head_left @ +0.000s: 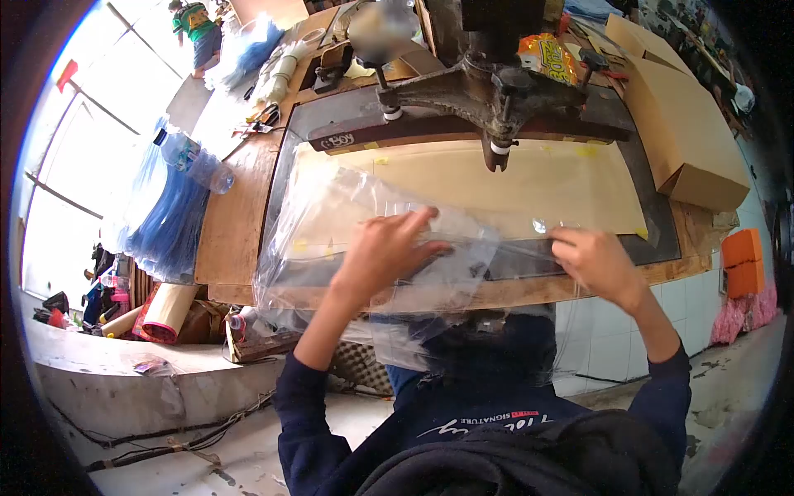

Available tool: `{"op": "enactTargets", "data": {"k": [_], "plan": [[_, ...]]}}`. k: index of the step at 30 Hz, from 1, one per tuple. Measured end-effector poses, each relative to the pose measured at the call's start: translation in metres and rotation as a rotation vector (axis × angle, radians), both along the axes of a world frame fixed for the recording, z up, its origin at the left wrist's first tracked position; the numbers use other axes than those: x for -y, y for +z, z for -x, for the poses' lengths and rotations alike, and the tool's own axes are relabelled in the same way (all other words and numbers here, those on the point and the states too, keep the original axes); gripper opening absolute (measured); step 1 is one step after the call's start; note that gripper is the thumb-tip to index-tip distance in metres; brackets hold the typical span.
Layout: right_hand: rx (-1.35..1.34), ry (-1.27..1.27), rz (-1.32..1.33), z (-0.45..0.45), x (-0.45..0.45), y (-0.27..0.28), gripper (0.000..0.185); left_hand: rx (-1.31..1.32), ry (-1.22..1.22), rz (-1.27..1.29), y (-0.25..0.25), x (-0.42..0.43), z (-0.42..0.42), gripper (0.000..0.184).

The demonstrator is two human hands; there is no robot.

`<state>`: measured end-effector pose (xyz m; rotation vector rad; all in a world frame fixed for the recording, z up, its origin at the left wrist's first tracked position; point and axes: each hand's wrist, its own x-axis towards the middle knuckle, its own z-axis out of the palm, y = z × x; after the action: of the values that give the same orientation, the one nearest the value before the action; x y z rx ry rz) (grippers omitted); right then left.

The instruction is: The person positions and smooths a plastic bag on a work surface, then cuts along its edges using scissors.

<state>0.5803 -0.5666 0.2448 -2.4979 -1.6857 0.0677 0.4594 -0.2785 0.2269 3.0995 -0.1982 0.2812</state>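
Observation:
Clear plastic sheeting (347, 194) lies crumpled over the left part of a yellowish sheet (463, 178) and hangs over the table's front edge. My left hand (389, 248) rests on the plastic, its fingers spread. Further right, my right hand (591, 256) is closed, fingertips pinched on the plastic's edge near the front of the dark plate (662, 223). Above the yellowish sheet stands a dark metal press (496, 91) with a long bar (438, 136) along the sheet's back edge.
An open cardboard box (686, 140) stands at the right. Blue plastic strips (165, 219) and a bottle (194, 161) are at the left. A yellow packet (546, 56) lies behind the press. A person (197, 33) is far off at the upper left.

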Motion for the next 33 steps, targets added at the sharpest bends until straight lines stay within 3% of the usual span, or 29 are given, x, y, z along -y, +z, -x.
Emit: {"op": "enactTargets", "data": {"k": [1, 3, 4, 6, 9, 10, 11, 13, 16, 18, 19, 21, 23, 26, 28, 30, 33], "plan": [[0.132, 0.027, -0.045, 0.005, 0.004, -0.007, 0.018, -0.041, 0.002, 0.203, 0.005, -0.014, 0.006, 0.033], [0.133, -0.019, -0.043, 0.012, 0.011, -0.015, 0.016, -0.119, -0.001, 0.61, 0.012, -0.043, 0.017, 0.064], [0.219, -0.001, -0.114, 0.009, 0.017, -0.021, 0.014, -0.111, -0.005, 0.612, 0.008, -0.049, 0.024, 0.064], [0.245, -0.02, -0.179, 0.006, 0.029, -0.022, 0.009, -0.201, 0.237, -0.018, -0.012, -0.06, 0.049, 0.077], [0.243, -0.12, -0.238, 0.0, 0.038, -0.031, 0.005, -0.259, 0.406, 0.041, -0.01, -0.105, 0.068, 0.076], [0.257, -0.126, -0.233, -0.003, 0.037, -0.035, 0.023, -0.228, 0.397, 0.07, -0.016, -0.129, 0.072, 0.075], [0.252, -0.125, -0.236, -0.004, 0.031, -0.033, 0.023, -0.196, 0.388, 0.098, -0.021, -0.152, 0.074, 0.075], [0.302, -0.082, -0.175, -0.01, 0.016, -0.026, 0.045, -0.282, 0.484, 0.103, -0.014, -0.183, 0.069, 0.07], [0.408, -0.038, -0.01, -0.031, 0.003, -0.035, 0.057, -0.171, 0.49, -0.01, -0.013, -0.226, 0.064, 0.061], [0.387, -0.044, 0.013, -0.044, -0.007, -0.041, 0.057, -0.157, 0.559, 0.132, -0.004, -0.236, 0.052, 0.05], [0.368, -0.058, 0.038, -0.049, -0.01, -0.043, 0.057, -0.149, 0.545, 0.135, -0.005, -0.232, 0.047, 0.05], [0.402, -0.081, 0.05, -0.051, -0.015, -0.041, 0.059, -0.044, 0.501, -0.131, 0.029, -0.154, 0.021, 0.047], [0.421, -0.092, 0.067, -0.05, -0.02, -0.043, 0.061, 0.091, 0.364, 0.163, 0.048, -0.064, -0.003, 0.044], [0.373, -0.123, 0.079, -0.049, -0.023, -0.042, 0.063, 0.258, 0.058, 0.037, 0.035, 0.025, -0.025, 0.046], [0.196, -0.159, 0.028, -0.047, -0.023, -0.038, 0.062, 0.291, 0.019, 0.014, 0.017, 0.041, -0.031, 0.047], [0.129, -0.188, 0.021, -0.044, -0.025, -0.035, 0.062, 0.186, 0.141, -0.076, 0.008, 0.047, -0.031, 0.054], [0.025, -0.205, -0.007, -0.046, -0.022, -0.038, 0.061, 0.031, 0.115, -0.061, -0.013, 0.037, -0.021, 0.061]]}}
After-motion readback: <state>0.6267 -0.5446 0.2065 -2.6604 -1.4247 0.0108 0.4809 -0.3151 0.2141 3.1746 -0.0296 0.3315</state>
